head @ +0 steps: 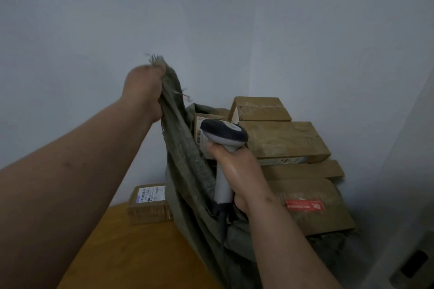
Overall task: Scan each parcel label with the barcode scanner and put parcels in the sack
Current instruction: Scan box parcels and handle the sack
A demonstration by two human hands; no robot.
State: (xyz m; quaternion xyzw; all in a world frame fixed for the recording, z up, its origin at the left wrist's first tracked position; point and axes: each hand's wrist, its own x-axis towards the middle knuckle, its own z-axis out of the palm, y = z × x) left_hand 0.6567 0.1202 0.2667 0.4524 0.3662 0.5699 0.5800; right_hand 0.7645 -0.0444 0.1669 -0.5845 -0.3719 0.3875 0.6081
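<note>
Your left hand (143, 89) grips the sack (185, 162) rim raised; your right hand (239, 171), fisted around the scanner (223, 138), aims at the labelled parcel (203, 134) just beyond.

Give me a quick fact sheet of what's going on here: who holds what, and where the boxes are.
left hand: raised, gripping the sack's frayed top edge
right hand: closed around the barcode scanner handle, head pointing away from the person
sack: grey-green woven cloth, mouth pulled open
parcel in sack: brown box, barcode label showing, just behind the scanner head
stacked parcels: several brown boxes piled to the right by the wall
lone parcel: small labelled box on the wooden table, left of the sack
</note>
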